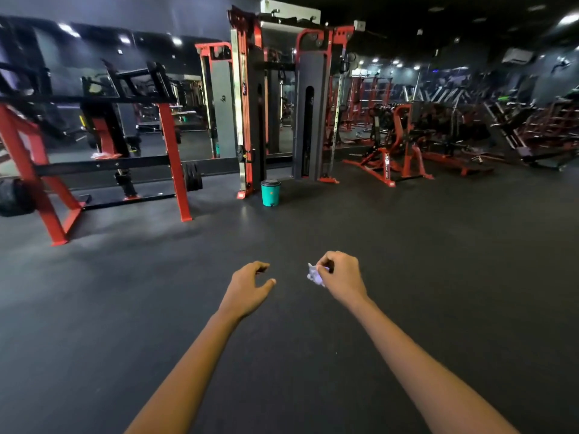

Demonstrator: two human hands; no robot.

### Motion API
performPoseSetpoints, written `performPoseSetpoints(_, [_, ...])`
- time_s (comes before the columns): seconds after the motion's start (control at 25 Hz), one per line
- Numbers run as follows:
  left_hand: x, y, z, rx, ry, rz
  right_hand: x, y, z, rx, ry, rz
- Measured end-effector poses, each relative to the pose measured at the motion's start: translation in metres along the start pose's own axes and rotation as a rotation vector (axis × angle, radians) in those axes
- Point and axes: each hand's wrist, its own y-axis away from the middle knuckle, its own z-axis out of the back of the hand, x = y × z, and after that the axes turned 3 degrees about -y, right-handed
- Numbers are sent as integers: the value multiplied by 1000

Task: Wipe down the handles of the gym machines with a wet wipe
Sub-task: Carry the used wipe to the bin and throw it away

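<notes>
White wipe: a small crumpled white wet wipe [315,275] sits pinched in the fingertips of the right hand [341,278], held out in the air over the dark rubber gym floor [438,261].
Left hand: the left hand [249,285] holds nothing; its fingers are loosely curled, thumb apart from them.
Machine handles: none is within reach; the tall red and black cable machine [282,98] and the red-framed rack [103,145] stand well apart from both hands.
Progress: no wiping is under way; whether any handle has been cleaned cannot be told. The balled-up wipe suggests it may be used, but that is a guess.
Bin: a small teal lidded bin [270,192] stands at the foot of the cable machine.
Left to do: likely walking to a machine and rubbing its grips.
</notes>
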Motion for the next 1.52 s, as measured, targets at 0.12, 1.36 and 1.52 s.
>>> performPoseSetpoints(0.12, [25, -94, -16, 14, 12, 14, -18, -85, -24, 22, 57, -28])
performPoseSetpoints(1.36, [284, -1013, -205, -1, 81, 187, -244, -1003, -327, 106, 22, -39])
performPoseSetpoints(1.52, [319, -1135, -206, 9, 93, 186, -256, -1119, -366, 102, 5, -47])
